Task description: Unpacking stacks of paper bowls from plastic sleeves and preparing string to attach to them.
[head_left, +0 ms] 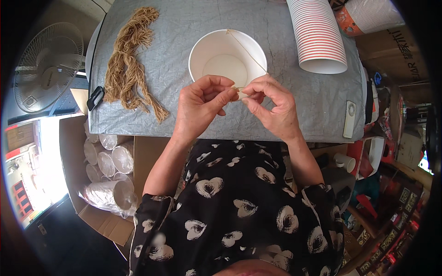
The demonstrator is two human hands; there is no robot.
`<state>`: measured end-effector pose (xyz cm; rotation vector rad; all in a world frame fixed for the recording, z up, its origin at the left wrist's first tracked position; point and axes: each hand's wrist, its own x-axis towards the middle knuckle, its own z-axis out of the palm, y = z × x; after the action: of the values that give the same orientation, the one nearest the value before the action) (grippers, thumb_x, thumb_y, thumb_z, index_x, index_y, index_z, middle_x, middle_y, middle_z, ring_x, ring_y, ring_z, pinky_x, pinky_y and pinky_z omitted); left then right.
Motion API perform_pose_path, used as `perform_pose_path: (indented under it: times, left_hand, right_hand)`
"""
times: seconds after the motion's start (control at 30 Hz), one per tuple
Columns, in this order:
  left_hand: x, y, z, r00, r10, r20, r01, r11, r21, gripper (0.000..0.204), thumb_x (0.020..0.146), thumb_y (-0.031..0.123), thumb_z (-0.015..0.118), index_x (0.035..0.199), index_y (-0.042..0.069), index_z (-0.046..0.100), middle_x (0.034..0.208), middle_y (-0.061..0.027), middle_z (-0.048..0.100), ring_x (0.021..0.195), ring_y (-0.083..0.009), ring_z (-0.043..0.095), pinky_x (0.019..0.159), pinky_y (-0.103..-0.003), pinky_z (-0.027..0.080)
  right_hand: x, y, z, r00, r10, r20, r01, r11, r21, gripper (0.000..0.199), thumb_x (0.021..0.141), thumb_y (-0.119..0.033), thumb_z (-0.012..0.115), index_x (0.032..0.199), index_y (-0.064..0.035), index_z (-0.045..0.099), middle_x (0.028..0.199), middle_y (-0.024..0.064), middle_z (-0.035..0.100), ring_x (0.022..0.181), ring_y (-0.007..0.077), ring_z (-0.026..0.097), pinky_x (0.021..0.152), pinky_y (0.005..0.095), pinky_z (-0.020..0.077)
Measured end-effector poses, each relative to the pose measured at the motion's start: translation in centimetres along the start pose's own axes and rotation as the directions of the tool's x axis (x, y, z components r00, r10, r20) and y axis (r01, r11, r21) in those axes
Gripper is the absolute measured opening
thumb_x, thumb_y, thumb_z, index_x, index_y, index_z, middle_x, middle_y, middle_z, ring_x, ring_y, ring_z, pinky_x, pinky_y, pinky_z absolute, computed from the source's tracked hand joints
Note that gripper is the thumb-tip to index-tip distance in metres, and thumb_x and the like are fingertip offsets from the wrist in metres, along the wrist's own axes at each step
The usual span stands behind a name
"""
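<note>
I have both hands in narrow pinches on the thin cord: left hand and right hand meet fingertip to fingertip at the near side of the white tub, hiding part of its near rim. What matters to me is the cord's line: it runs from the tub's far rim, slanting near and right over the opening, into the right hand, which is nearer that span than the left.
</note>
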<state>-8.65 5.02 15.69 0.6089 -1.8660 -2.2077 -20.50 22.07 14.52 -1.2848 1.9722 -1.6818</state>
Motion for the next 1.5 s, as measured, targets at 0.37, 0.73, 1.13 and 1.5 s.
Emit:
perform_pose_path:
  times: [0.37, 0.73, 1.13, 1.5]
  left_hand:
    - [0.2, -0.2, 0.5, 1.000, 0.003, 0.026, -0.002, 0.999, -0.033, 0.015, 0.095, 0.003, 0.073, 0.107, -0.005, 0.069, 0.096, -0.0104, 0.075, 0.092, -0.0146, 0.074, 0.084, -0.027, 0.061]
    - [0.5, -0.7, -0.2, 0.997, -0.004, 0.078, 0.008, 0.999, -0.050, 0.014, 0.095, 0.002, 0.072, 0.108, -0.004, 0.068, 0.100, -0.0091, 0.075, 0.094, -0.0154, 0.073, 0.089, -0.030, 0.061]
    - [0.1, -0.4, 0.7, 0.999, 0.052, 0.009, -0.052, 0.999, -0.010, 0.006, 0.092, -0.002, 0.073, 0.097, -0.004, 0.071, 0.093, -0.0091, 0.077, 0.091, -0.0129, 0.074, 0.084, -0.027, 0.061]
    - [-0.1, -0.8, 0.8, 0.996, 0.083, 0.010, -0.084, 0.995, 0.060, 0.010, 0.092, 0.001, 0.074, 0.102, -0.003, 0.075, 0.095, -0.0073, 0.078, 0.090, -0.0117, 0.073, 0.083, -0.026, 0.061]
  right_hand:
    - [-0.2, 0.4, 1.2, 0.989, -0.098, -0.109, 0.082, 0.987, -0.138, 0.019, 0.084, 0.005, 0.079, 0.100, -0.0011, 0.072, 0.096, 0.0059, 0.071, 0.081, 0.0151, 0.069, 0.068, 0.0275, 0.0578]
    - [-0.1, -0.3, 1.4, 0.997, -0.032, -0.076, 0.023, 0.993, -0.112, 0.017, 0.087, 0.007, 0.073, 0.101, -0.0015, 0.066, 0.090, 0.0055, 0.067, 0.079, 0.0156, 0.068, 0.068, 0.0274, 0.0553]
    - [-0.4, -0.5, 1.5, 0.986, 0.156, -0.052, -0.153, 0.986, 0.063, 0.008, 0.096, -0.003, 0.070, 0.102, 0.0024, 0.068, 0.092, 0.0014, 0.068, 0.079, 0.0075, 0.061, 0.073, 0.0233, 0.0510]
    - [-0.2, -1.2, 1.2, 0.923, 0.384, -0.026, -0.359, 0.883, 0.303, 0.012, 0.098, -0.008, 0.071, 0.105, 0.0024, 0.070, 0.083, -0.0006, 0.067, 0.071, 0.0044, 0.058, 0.063, 0.0189, 0.0474]
